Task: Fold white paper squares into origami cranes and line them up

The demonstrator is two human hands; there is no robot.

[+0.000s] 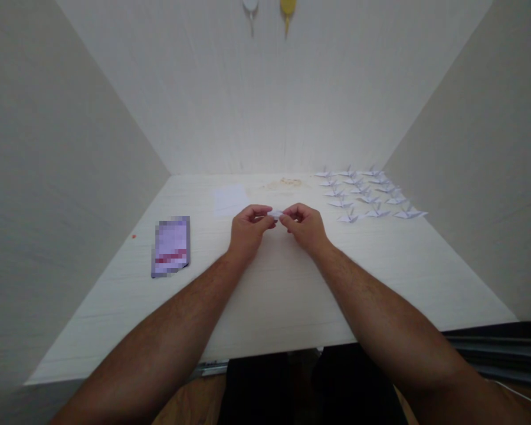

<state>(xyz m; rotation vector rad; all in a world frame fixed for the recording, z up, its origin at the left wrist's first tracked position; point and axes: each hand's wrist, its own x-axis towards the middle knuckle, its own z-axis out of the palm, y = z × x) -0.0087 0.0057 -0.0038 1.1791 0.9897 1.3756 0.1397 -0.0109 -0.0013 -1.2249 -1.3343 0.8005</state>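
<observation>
A small piece of folded white paper (275,214) is pinched between both hands above the middle of the table. My left hand (251,227) grips its left side with thumb and fingers, and my right hand (307,225) grips its right side the same way. Fingertips cover much of the paper, so its exact shape does not show. Just behind my left hand lies a flat white paper sheet (229,199). Off to the right of my right hand, several folded paper cranes (376,211) stand in rows.
On the left of the white table (283,301) lies a purple item (171,245), blurred by pixels, with a tiny red bit (134,236) beside it. Panels enclose the table at left, back and right. A white hook (251,7) and a yellow hook (287,8) are on the back wall.
</observation>
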